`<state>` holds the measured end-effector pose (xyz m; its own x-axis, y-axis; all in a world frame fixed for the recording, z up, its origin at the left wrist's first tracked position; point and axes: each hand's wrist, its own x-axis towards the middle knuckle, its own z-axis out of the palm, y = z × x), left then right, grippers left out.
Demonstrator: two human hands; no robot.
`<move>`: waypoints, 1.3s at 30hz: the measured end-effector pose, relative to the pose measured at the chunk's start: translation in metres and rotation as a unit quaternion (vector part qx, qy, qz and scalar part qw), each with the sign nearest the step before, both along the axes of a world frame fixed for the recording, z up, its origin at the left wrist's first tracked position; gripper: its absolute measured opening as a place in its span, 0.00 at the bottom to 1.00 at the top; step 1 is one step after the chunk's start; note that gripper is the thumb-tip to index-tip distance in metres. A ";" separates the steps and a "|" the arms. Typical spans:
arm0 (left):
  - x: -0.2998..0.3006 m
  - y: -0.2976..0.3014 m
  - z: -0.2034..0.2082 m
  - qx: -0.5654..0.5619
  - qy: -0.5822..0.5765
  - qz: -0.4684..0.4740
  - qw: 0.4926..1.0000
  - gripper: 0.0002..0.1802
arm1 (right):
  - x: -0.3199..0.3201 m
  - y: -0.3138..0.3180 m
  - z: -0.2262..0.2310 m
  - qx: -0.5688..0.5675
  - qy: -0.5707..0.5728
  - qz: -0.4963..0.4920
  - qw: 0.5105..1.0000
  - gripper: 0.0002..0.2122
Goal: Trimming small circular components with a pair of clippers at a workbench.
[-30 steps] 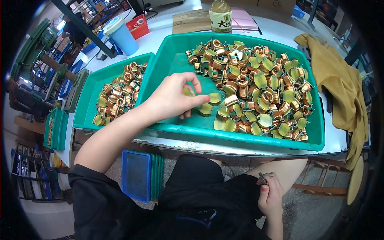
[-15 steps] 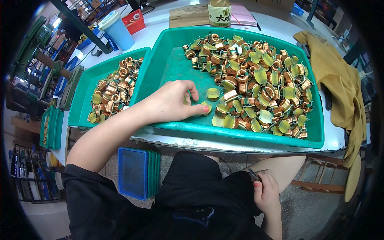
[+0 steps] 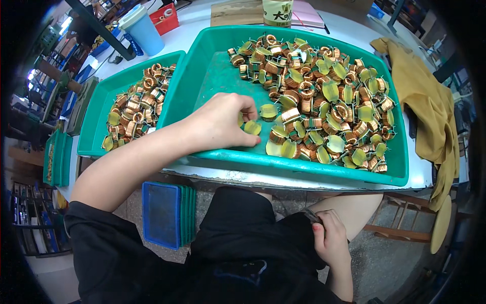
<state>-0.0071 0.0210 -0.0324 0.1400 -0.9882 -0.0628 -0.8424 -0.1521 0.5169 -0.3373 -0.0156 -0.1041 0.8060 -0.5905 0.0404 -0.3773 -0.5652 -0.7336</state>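
Your white tabletop (image 3: 196, 20) is the biggest thing here, and on it sits the big green tray (image 3: 215, 76). A wide heap of copper coils (image 3: 329, 116) fills its right side. To the left stands the smaller green tray (image 3: 96, 119), with a smaller heap (image 3: 136, 109) in it. Your left hand (image 3: 230, 124) is down in the big tray, with the thumb and pointing finger apart around a yellow-topped coil (image 3: 251, 127). I cannot tell if that grip is pinching it, because some of your fingers are hidden. Another loose coil (image 3: 268, 111) sits just beside it, between your fingers and the heap. If you squeeze from the side, the near coil might tip or slip away. If you scoop too much at once, one could drop out, since the shapes are round and lumpy. Your right hand (image 3: 329, 235) rests near your leg, pinching a small grey tool (image 3: 312, 216); with a loose grip, that could fall to the floor. Smallest are the thin wire ends, which might hook together or bend if you pull hard.
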 end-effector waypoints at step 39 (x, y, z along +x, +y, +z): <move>-0.158 0.070 -0.034 0.049 0.852 0.118 0.507 0.29 | -0.033 0.017 0.013 0.542 -0.256 -0.064 0.798 0.17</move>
